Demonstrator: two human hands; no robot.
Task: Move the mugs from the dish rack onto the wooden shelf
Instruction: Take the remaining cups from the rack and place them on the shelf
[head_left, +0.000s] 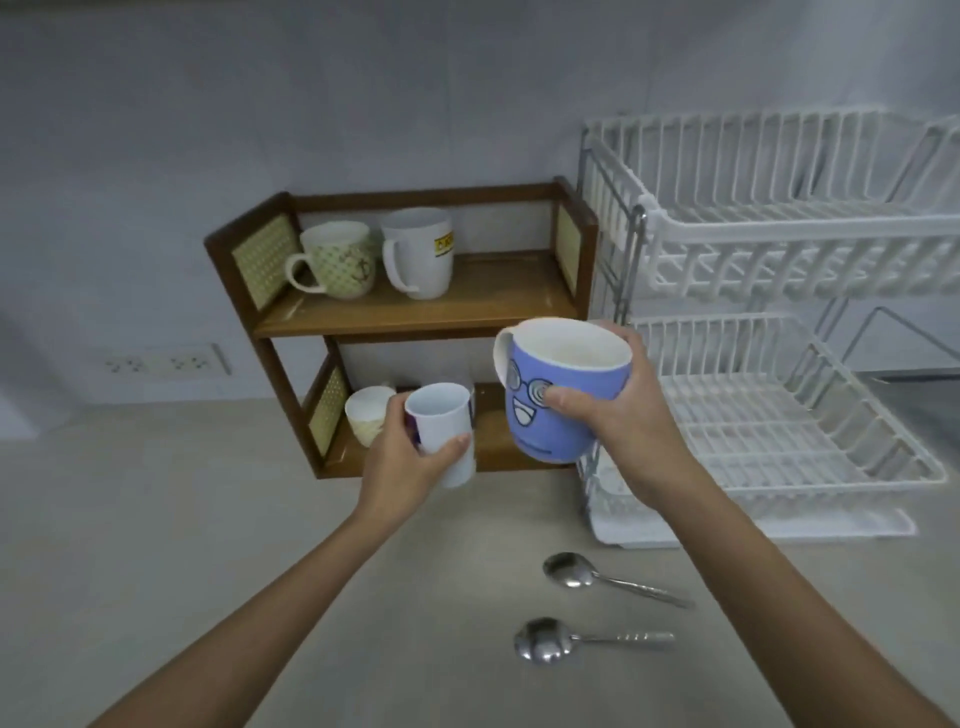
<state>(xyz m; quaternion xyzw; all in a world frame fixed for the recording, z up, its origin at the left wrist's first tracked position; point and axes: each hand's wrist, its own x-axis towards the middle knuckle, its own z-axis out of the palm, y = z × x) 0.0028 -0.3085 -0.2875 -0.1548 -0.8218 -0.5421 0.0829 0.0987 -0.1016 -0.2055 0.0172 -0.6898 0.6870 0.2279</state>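
Observation:
My left hand (402, 460) grips a small white mug (441, 423) in front of the lower board of the wooden shelf (415, 314). My right hand (618, 415) holds a big blue mug with a cartoon face (550, 421), upright, in the air between the shelf and the white dish rack (779, 249). On the shelf's upper board stand a patterned cream mug (340, 262) and a tall white mug (418, 254). A pale mug (366, 415) sits on the lower board at the left. Both tiers of the rack show no mugs.
Two metal spoons (597, 574) (566, 642) lie on the beige counter (208, 519) in front of the rack. A white drip tray (779, 530) sits under the rack. A socket strip (166, 361) is on the wall at the left.

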